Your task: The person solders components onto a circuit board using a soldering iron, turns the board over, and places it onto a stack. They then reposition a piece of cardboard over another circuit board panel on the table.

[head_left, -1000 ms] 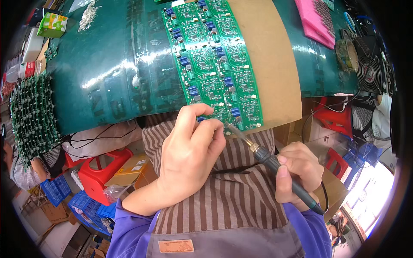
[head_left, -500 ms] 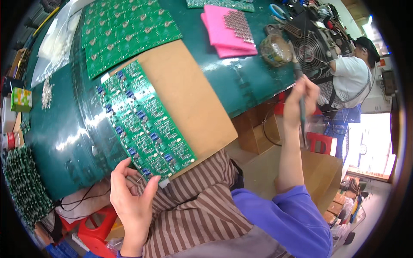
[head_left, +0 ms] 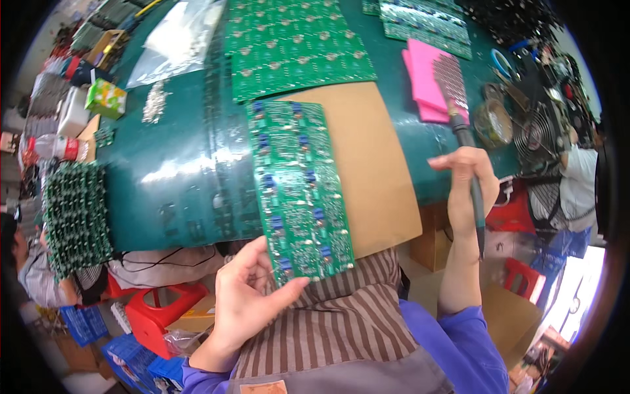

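1. A populated circuit board panel [head_left: 298,190], with blue components in two columns, is placed in the middle, over the left part of a brown sheet [head_left: 377,171]; its lower end is extended past the near edge of the green table [head_left: 174,187], above the striped apron [head_left: 328,308].
2. The left hand [head_left: 244,297] is kept at the lower left corner of this panel. Its thumb and forefinger are parted widely, the forefinger being at the left edge and the thumb at the lower edge; it cannot be told whether the panel is gripped by these fingers.
3. By the right hand [head_left: 474,167], a dark soldering iron [head_left: 463,135] is held; the fingers are closed around its handle, while the thumb is stretched to the left.
4. The iron is pointed away from the body, and its front end is seen at the pink foam [head_left: 423,85], where small metal parts [head_left: 449,71] are set in rows; whether it is touched cannot be told.
5. Behind the panel, a larger green board sheet [head_left: 295,49] is laid.
6. At the left, a pile of small white parts [head_left: 155,104] and a stack of circuit boards [head_left: 75,217] are seen.
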Available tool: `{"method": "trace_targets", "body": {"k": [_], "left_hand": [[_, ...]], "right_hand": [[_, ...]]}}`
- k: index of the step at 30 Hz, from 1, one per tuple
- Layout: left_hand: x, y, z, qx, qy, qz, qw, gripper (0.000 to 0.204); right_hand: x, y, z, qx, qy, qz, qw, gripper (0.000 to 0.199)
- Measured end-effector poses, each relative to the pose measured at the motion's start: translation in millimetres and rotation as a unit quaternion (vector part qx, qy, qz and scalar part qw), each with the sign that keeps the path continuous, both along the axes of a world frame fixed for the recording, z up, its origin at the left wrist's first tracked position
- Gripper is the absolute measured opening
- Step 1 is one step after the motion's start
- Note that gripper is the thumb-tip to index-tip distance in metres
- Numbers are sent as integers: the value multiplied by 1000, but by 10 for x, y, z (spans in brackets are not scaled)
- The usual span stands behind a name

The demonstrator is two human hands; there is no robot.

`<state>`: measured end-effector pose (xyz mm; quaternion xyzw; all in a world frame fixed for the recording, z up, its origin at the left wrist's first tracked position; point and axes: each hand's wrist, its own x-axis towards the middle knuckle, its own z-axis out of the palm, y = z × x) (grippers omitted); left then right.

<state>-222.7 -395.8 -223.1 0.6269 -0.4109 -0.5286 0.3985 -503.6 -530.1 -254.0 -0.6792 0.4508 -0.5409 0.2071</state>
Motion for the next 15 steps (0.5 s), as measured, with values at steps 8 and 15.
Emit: {"method": "trace_targets", "body": {"k": [8, 15], "left_hand": [[-59, -110, 483, -192, -222, -241, 925, 53], [-146, -193, 516, -216, -344, -304, 862, 48]], "right_hand": [[396, -288, -146, 121, -64, 177, 975, 69], [274, -495, -357, 176, -186, 260, 931, 75]]}}
